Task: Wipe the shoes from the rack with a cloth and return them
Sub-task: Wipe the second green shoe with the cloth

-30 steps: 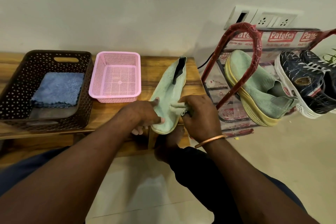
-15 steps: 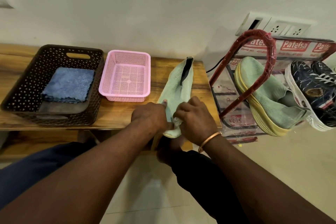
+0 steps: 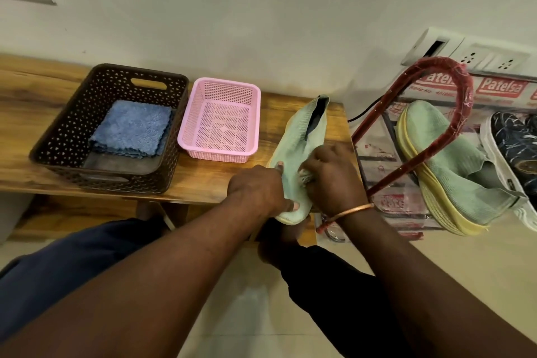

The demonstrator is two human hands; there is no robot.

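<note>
A mint-green knit shoe lies on the wooden bench, toe toward me. My left hand grips its toe end from the left. My right hand presses a small pale cloth against the shoe's right side; only a scrap of the cloth shows under the fingers. The matching green shoe with a yellow sole rests tilted on the red shoe rack at the right, beside a dark patterned sneaker.
A brown perforated basket at the bench's left holds folded blue cloths. An empty pink basket stands between it and the shoe. Wall sockets are above the rack. Tiled floor lies below.
The view has shifted so things sit further right and lower. My right hand has slid toward the shoe's toe and back up its side with the cloth. My left hand keeps its hold.
</note>
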